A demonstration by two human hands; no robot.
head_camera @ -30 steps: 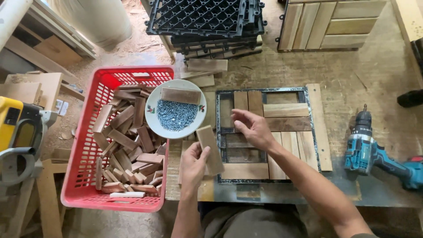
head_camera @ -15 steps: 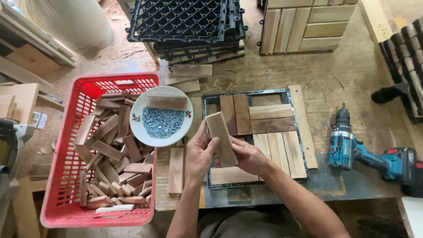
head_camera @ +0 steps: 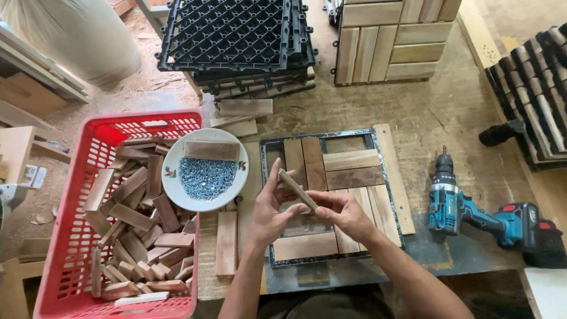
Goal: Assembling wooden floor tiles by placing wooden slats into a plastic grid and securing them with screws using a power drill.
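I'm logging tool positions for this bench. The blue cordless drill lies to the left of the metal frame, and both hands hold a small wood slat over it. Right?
Not quite: in the head view the blue cordless drill lies to the right of the metal frame. The rest holds: the left hand and right hand hold a small wood slat over it.

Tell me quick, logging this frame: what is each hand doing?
Left hand: closed on the wooden slat.
Right hand: closed on the same slat's lower end.

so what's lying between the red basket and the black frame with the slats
In the head view, one loose wooden slat lies lengthwise on the bench between the red basket and the black frame; the white plate of screws sits further up.
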